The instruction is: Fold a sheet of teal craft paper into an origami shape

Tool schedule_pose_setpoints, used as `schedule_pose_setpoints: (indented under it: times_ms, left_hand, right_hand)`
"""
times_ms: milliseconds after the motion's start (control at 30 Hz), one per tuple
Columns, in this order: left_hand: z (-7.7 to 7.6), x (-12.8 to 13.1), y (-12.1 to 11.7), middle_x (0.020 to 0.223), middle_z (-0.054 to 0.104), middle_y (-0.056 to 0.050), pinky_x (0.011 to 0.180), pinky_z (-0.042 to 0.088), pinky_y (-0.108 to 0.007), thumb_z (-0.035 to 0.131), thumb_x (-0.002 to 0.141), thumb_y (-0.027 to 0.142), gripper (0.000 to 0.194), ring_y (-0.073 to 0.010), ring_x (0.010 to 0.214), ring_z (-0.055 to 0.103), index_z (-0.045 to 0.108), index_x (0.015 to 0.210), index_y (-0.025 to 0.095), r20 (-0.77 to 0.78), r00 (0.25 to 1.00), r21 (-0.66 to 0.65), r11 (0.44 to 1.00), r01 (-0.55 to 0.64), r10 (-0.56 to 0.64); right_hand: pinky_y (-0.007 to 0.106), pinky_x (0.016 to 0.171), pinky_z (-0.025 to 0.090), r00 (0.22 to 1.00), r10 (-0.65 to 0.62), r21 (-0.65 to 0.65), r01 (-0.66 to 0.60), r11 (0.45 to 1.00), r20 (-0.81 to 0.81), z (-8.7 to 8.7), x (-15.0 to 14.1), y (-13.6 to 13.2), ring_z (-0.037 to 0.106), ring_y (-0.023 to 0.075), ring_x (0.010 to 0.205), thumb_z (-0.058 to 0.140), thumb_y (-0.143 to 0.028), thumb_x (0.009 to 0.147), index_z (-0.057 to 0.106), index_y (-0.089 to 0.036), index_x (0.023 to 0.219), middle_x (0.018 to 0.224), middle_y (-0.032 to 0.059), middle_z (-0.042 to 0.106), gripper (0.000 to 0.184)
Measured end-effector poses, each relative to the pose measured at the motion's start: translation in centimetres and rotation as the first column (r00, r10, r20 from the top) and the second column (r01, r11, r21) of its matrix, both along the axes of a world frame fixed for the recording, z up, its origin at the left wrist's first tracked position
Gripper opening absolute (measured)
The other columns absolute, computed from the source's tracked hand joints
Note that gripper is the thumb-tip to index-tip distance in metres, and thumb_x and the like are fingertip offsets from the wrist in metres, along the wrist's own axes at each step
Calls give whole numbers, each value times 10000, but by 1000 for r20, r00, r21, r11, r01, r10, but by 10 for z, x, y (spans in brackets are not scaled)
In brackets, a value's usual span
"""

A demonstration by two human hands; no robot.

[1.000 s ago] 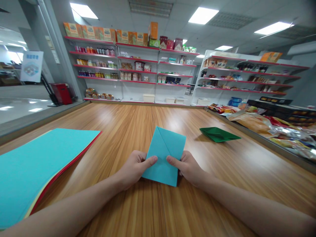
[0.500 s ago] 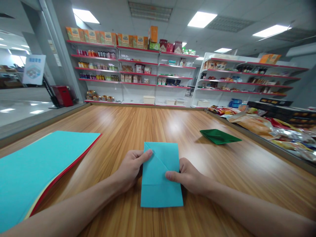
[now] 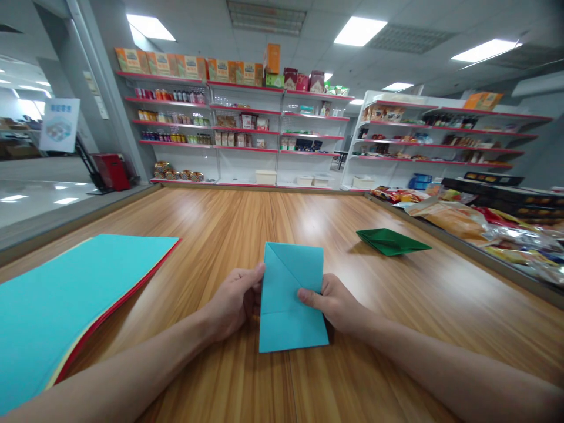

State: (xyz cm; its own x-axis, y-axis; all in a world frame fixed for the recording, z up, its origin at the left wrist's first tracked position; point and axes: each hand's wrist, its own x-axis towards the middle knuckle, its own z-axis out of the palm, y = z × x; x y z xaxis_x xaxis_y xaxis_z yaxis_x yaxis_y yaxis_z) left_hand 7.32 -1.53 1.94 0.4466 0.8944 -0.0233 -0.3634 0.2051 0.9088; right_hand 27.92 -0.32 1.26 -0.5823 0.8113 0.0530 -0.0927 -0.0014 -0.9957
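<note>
A folded teal paper (image 3: 291, 296) with a diagonal crease is held just above the wooden table (image 3: 247, 229) in front of me. My left hand (image 3: 235, 301) pinches its left edge, thumb on top near the upper corner. My right hand (image 3: 339, 305) grips the right edge, thumb pressed on the face at mid-height. The rest of the fingers of both hands are curled behind the sheet.
A stack of coloured sheets (image 3: 66, 299), teal on top with red and yellow beneath, lies at the left. A folded green paper (image 3: 390, 241) rests at the right. Snack packets (image 3: 476, 226) fill a counter along the right edge. Store shelves (image 3: 247, 126) stand behind.
The teal paper has been turned from a tilted diamond-like position to upright, and both hands have shifted their grip along its side edges.
</note>
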Motion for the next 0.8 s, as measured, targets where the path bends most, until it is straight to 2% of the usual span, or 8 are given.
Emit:
schedule_pose_setpoints:
  times_ms: [100,300,500,600,667,700,767,800]
  left_hand:
    - [-3,-2,1,547,555,-16,527,477,-278,643,778,528,450,-131,507,542,574,614,115,7,1000,33,999,2,-2]
    - [-6,-5,5,597,570,-1,497,455,-232,649,802,448,356,-120,532,545,602,686,115,-208,962,224,966,-130,178]
    - [-2,-3,4,799,692,-88,661,510,-307,687,766,408,316,-188,701,634,662,838,101,-188,982,192,981,35,2]
    - [-5,-1,4,868,699,-120,700,519,-344,637,791,433,347,-223,759,652,646,884,99,-275,960,249,968,13,58]
    - [-9,1,4,1037,667,-142,810,506,-400,617,804,411,386,-263,926,638,597,1052,116,-399,884,390,917,-78,245]
    - [-11,1,3,1147,619,-158,881,477,-434,624,797,391,446,-286,1044,595,553,1148,125,-474,797,490,864,-114,374]
    - [-14,0,2,1342,457,-186,1006,371,-496,671,748,356,600,-337,1263,413,481,1270,129,-568,537,687,719,-109,624]
    - [-15,-1,1,1385,395,-190,1038,325,-512,675,743,351,605,-356,1313,333,494,1274,125,-593,418,743,668,-47,688]
  right_hand:
    - [434,859,525,999,27,-10,-27,1000,-23,3,0,0,677,226,876,695,-424,768,638,-120,1108,1014,133,694,460]
    - [389,764,552,997,-18,-5,19,1000,80,3,2,0,677,219,803,680,-462,768,652,-92,1055,934,136,702,469]
    - [342,710,545,987,6,55,-15,998,161,1,2,-5,662,210,789,654,-496,776,666,-104,994,890,108,695,448]
    - [315,615,522,961,-65,149,25,988,270,2,1,-4,642,205,713,616,-539,785,679,-110,916,792,89,683,453]
    - [312,584,495,899,-207,288,95,953,386,4,2,-3,621,205,679,608,-547,783,678,-122,869,750,81,671,439]
    - [321,596,487,844,-300,378,127,917,444,4,2,-3,614,210,684,620,-540,774,675,-133,878,757,79,668,423]
    - [364,669,479,692,-486,554,148,819,534,6,4,-3,609,235,751,671,-519,729,653,-154,999,848,90,667,454]
    - [395,721,473,614,-558,619,140,773,558,6,5,-3,606,257,814,696,-513,702,614,-162,1109,933,105,659,543]
